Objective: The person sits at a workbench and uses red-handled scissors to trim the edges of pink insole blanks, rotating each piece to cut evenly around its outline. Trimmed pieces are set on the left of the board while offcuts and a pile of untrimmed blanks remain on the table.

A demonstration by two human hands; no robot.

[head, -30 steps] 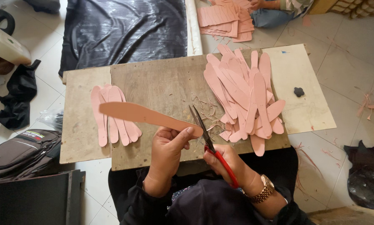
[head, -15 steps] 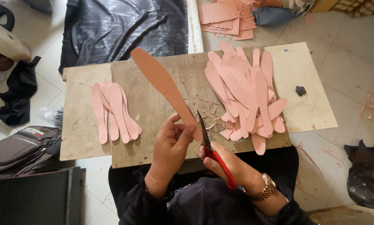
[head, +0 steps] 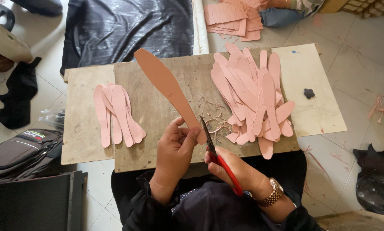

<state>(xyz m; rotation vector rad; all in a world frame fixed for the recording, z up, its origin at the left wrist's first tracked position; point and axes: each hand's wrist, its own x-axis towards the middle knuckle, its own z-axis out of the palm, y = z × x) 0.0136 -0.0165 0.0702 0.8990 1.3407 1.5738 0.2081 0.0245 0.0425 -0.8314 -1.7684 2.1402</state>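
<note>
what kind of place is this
Probably a small floor-level craft workshop, perhaps for footwear parts: a low wooden board holds stacks of pink cut strips, thin trimmings lie scattered, and the right hand works red-handled scissors.

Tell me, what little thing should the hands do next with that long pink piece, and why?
Probably close the scissors a little further along the edge of the pink piece. The left hand pinches its near end right at the blades, the right hand grips the red handles, and thin trimmings already lie on the board.
</note>
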